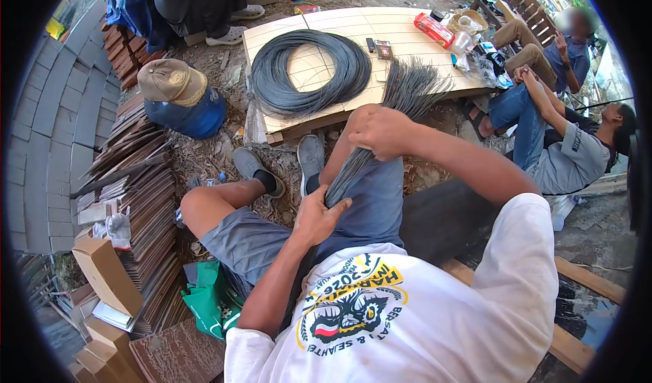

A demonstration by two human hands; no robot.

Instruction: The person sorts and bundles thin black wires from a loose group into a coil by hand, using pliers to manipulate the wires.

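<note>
A bundle of cut dark wires (349, 173) runs at a slant above my lap. Its far ends fan out over the edge of the wooden board. Near the lower end, my left hand (318, 218) is closed round the bundle. Higher up, my right hand (384, 133) grips the same wires with its fingers wrapped over them. A large coil of dark wire (272, 87) lies on the pale wooden board (401, 26) just beyond my knees. Beside the coil are a small black object (371, 45) and a small pack (384, 50).
A red packet (435, 30) and plastic bags sit at the board's right end. Stacked brown tiles (146, 213), cardboard boxes (109, 274) and a green bag (212, 300) stand to my left. A cap (173, 84) rests on a blue container (193, 114). Other people sit nearby.
</note>
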